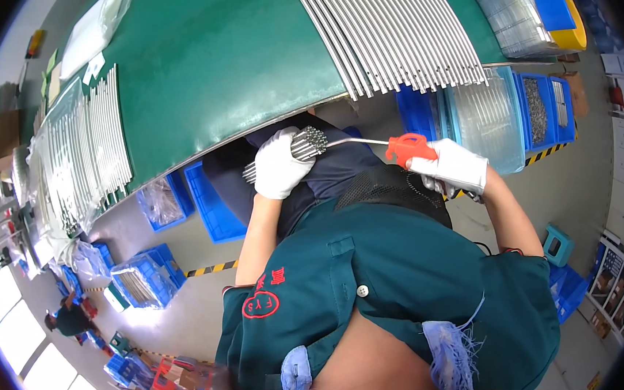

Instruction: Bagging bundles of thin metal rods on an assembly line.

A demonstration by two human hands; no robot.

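Observation:
A bundle of thin metal tubes (309, 143) is wrapped in my left hand (280, 164), which wears a white glove. The tubes' ends stick out on the right side of the fist and their other ends on the left. My right hand (455, 165), also gloved in white, grips a red air blow gun (411, 148). Its long thin metal nozzle reaches left, with the tip close to the tube ends. Both hands are over my lap, in front of the bench edge.
Rows of long metal tubes (394, 27) and shorter tubes (88, 139) lie on the green bench (221, 63). Blue bins (210, 203) stand under its edge. At the right are clear plastic boxes (507, 15) and a bin of small parts (534, 108). Another person (71, 316) is far left.

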